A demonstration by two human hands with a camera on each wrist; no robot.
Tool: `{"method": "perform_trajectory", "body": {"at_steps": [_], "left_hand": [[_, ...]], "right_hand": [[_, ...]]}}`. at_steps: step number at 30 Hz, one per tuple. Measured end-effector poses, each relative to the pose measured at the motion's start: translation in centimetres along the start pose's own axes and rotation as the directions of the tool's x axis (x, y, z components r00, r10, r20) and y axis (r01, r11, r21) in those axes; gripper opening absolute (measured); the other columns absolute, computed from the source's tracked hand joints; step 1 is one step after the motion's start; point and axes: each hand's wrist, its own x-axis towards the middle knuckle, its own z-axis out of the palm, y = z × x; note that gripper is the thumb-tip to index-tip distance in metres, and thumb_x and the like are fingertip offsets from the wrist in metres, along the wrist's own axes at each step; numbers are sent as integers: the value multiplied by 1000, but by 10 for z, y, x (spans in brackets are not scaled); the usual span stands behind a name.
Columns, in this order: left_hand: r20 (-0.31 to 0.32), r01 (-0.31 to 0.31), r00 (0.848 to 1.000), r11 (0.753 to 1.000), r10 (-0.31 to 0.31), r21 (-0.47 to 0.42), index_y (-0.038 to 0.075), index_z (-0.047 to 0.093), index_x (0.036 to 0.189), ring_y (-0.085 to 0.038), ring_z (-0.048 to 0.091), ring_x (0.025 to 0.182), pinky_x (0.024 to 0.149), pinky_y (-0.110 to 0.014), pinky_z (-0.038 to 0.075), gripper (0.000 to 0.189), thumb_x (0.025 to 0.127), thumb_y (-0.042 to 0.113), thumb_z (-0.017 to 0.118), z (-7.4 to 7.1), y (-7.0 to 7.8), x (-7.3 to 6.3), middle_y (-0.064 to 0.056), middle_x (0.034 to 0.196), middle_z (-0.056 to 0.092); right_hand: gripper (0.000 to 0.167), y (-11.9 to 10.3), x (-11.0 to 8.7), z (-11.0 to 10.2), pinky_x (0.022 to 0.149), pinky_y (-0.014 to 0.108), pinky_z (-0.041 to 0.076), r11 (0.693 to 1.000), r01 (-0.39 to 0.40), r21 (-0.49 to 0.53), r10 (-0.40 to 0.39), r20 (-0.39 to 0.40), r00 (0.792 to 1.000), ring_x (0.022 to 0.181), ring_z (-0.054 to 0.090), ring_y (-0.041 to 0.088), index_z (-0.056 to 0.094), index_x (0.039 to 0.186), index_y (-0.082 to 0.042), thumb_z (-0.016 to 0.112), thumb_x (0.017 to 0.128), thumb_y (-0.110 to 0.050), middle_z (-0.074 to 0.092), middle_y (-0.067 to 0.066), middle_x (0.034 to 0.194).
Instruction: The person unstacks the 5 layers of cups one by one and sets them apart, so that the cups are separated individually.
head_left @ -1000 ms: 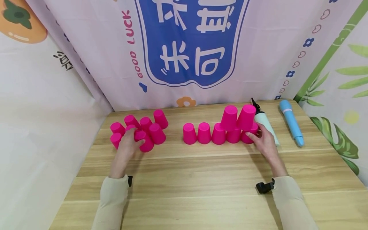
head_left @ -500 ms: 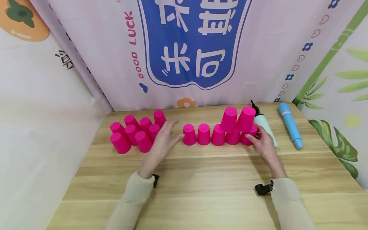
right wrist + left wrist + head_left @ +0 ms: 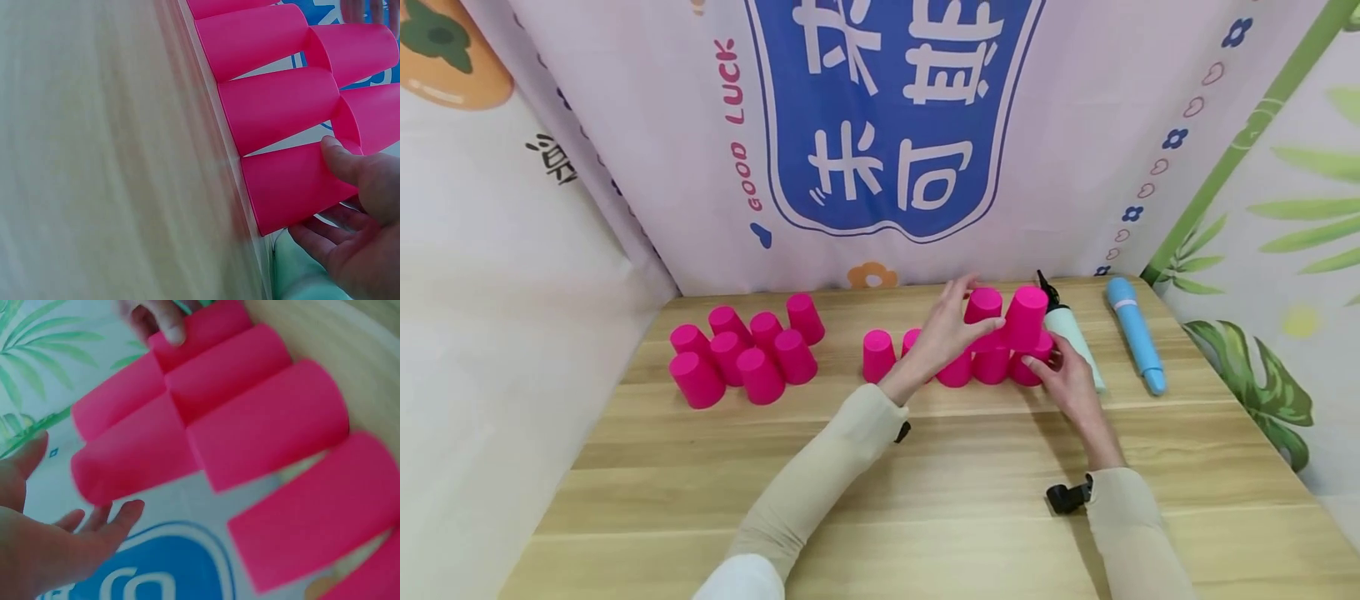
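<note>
"Pink cups (image 3: 991, 367) stand upside down on the worktop (image 3: 940, 517). How are they set out?"

"Five make a row, and two sit on top at its right side. Each top one rests across two below."

"Any more?"

"Yes, a bunch of eight cups (image 3: 762, 377) is off to the left. Only the head view shows that."

"What is the left hand (image 3: 942, 333) doing?"

"It's around the left upper cup (image 3: 132, 453), with thumb and fingers spread wide and loose. The left wrist view shows a gap by the thumb, which the head view can't. It's hard to tell if a fingertip touches."

"And the right hand (image 3: 1070, 383)?"

"It's holding the end cup (image 3: 290, 184), low down at the right. The right wrist view shows the thumb on one side and fingers on the other."

"Is something hiding?"

"From the head view, the left hand covers most of the second cup (image 3: 319, 512) in the row. The left wrist view shows it better."

"What's beside the right hand?"

"A pale green bottle (image 3: 1077, 346). The right wrist view shows only a bit of it. The blue stick (image 3: 1137, 336) near it is just in the head view."
</note>
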Motion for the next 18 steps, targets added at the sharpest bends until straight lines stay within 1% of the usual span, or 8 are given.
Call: {"method": "perform_trajectory", "body": {"at_steps": [3,5,8,11,14,18], "left_hand": [[-21,39,999,999,-39,-5,9,40,140,-20,49,118,95,-34,48,67,85,24,75,9,-3,6,-9,131,49],[-48,51,998,999,-51,2,7,43,137,-19,51,114,91,-30,50,63,85,22,75,12,-9,5,-8,126,51],[-80,34,996,999,-32,34,6,47,132,-19,54,108,85,-25,50,57,85,21,75,13,-16,5,-7,120,54],[-93,5,996,998,1,58,6,50,129,-18,55,106,84,-24,49,53,84,20,75,13,-19,4,-8,117,55],[-93,-1,996,998,7,67,7,50,129,-18,54,106,84,-24,50,54,84,20,76,9,-21,-2,-7,118,55],[-110,-1,994,996,11,85,7,50,130,-19,54,106,85,-26,51,54,84,20,75,-4,-20,-18,-7,118,54]], "right_hand": [[61,0,1,-1,94,52,47,1000,14,-7,-15,-16,1000,114,54,44,40,141,3,67,91,-20,53,28,128],[60,-1,1,3,93,52,48,1000,21,-19,-22,-19,1000,113,55,45,41,140,3,68,91,-19,53,29,127],[59,-1,3,5,93,52,48,1000,18,-24,-19,-31,999,113,55,45,42,139,3,68,90,-18,54,29,127],[60,-1,3,6,93,51,48,1000,7,-21,-7,-33,999,113,56,44,42,140,2,68,90,-19,54,28,127],[61,-1,3,5,93,50,48,1000,-2,-17,1,-30,1000,113,56,44,42,140,3,68,90,-20,54,28,127],[61,0,1,5,93,50,48,1000,-6,-18,5,-32,999,113,56,44,42,140,4,69,90,-18,54,29,127]]}}
